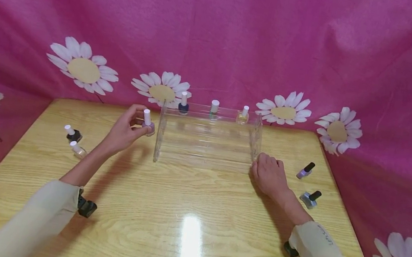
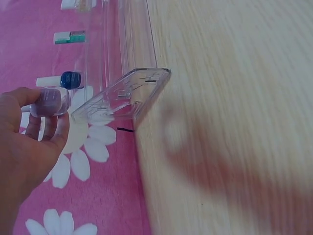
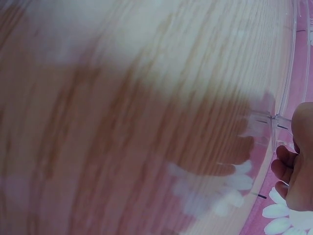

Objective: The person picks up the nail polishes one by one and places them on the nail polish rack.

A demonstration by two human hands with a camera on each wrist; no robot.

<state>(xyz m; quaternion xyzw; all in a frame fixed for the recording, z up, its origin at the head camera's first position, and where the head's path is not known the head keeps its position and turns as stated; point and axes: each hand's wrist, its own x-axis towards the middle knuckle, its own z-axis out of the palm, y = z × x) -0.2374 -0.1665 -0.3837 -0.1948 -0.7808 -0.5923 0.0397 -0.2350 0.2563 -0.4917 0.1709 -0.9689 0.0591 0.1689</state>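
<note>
My left hand [image 1: 122, 133] pinches a mauve nail polish bottle [image 1: 148, 128] with a white cap, held upright just left of a clear stepped display rack [image 1: 158, 140]. In the left wrist view, the thumb and fingers hold that bottle around its glass body. My right hand [image 1: 270, 176] grips the front corner of the rack's right end panel, its fingers curled; the exact contact is partly hidden. Along the rack's top tier stand a dark blue bottle [image 1: 183, 107], a green-tinted bottle [image 1: 214, 109] and a yellowish bottle [image 1: 243, 116], all white-capped.
Left on the wooden table [image 1: 164, 217] lie a black polish bottle [image 1: 74, 135] and a pale beige one [image 1: 79, 150]. On the right lie a lilac bottle [image 1: 304, 171] and a grey-blue bottle [image 1: 309, 199], both black-capped. A pink flowered cloth [image 1: 224, 40] hangs behind the rack.
</note>
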